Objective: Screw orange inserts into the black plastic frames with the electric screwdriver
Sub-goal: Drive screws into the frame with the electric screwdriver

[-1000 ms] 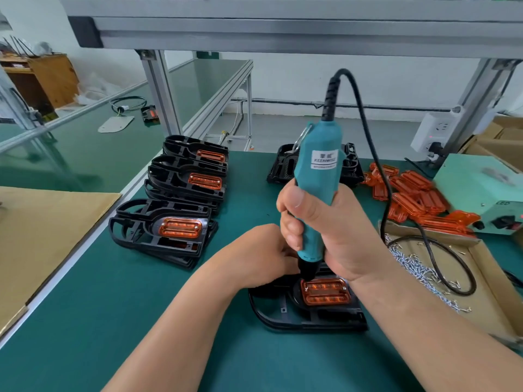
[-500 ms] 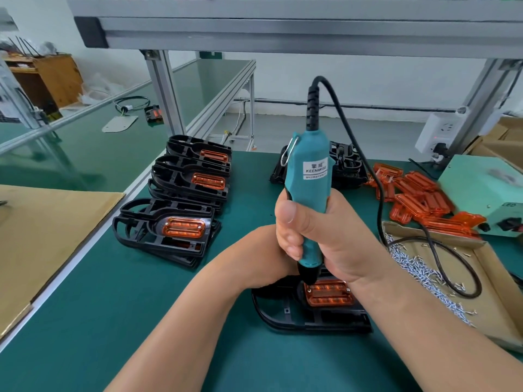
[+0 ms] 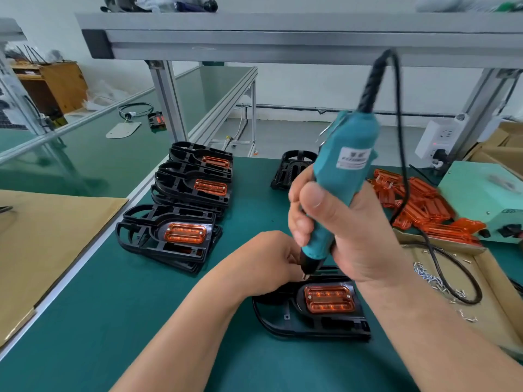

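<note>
A black frame (image 3: 311,326) lies on the green mat near me with an orange insert (image 3: 329,299) seated in it, screw heads showing at the insert's corners. My right hand (image 3: 348,230) grips the teal electric screwdriver (image 3: 346,171), which tilts to the upper right. Its bit tip hangs just above the frame's far left edge. My left hand (image 3: 263,264) rests on the frame's left end, fingers curled at that edge beside the bit. What those fingertips pinch is hidden.
Stacks of black frames with orange inserts (image 3: 169,236) stand at the left. Bare black frames (image 3: 291,168) sit behind. Loose orange inserts (image 3: 418,205) lie by a pale green power box (image 3: 486,193). A cardboard tray (image 3: 492,295) of screws lies at the right.
The screwdriver has lifted off the insert and tilted to the right; its tip now hangs by my left fingers. The camera has moved closer.
</note>
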`<state>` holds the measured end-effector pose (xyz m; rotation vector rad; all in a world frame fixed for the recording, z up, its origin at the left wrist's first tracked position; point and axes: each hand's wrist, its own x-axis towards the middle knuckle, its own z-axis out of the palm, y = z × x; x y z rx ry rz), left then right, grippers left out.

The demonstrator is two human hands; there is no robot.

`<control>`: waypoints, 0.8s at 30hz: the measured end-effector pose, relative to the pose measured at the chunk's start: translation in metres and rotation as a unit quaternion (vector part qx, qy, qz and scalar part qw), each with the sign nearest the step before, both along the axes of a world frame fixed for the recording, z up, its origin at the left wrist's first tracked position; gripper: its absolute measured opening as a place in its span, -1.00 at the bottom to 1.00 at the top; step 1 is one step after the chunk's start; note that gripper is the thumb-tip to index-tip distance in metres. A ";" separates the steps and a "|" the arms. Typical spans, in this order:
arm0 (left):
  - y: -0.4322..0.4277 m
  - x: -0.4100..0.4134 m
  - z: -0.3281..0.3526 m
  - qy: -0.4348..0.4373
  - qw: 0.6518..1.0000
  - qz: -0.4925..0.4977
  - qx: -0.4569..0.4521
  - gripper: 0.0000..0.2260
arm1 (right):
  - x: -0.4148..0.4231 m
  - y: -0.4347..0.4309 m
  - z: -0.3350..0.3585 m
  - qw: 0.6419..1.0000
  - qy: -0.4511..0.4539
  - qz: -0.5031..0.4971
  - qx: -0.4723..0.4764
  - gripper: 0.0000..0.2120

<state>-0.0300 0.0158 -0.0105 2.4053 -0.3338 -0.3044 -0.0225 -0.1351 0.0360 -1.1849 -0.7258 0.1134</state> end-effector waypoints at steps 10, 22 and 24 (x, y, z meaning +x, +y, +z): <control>0.002 -0.003 0.006 -0.033 0.998 -0.012 0.051 -0.70 | 0.015 -0.076 -0.012 0.948 0.104 -0.211 0.216 -0.66; -0.015 -0.033 0.001 -0.077 0.967 -0.162 0.182 -0.01 | 0.034 -0.113 -0.044 0.898 0.181 -0.281 0.286 -0.63; -0.017 -0.035 0.002 -0.103 0.963 -0.155 0.193 -0.17 | 0.034 -0.112 -0.044 0.897 0.188 -0.283 0.284 -0.63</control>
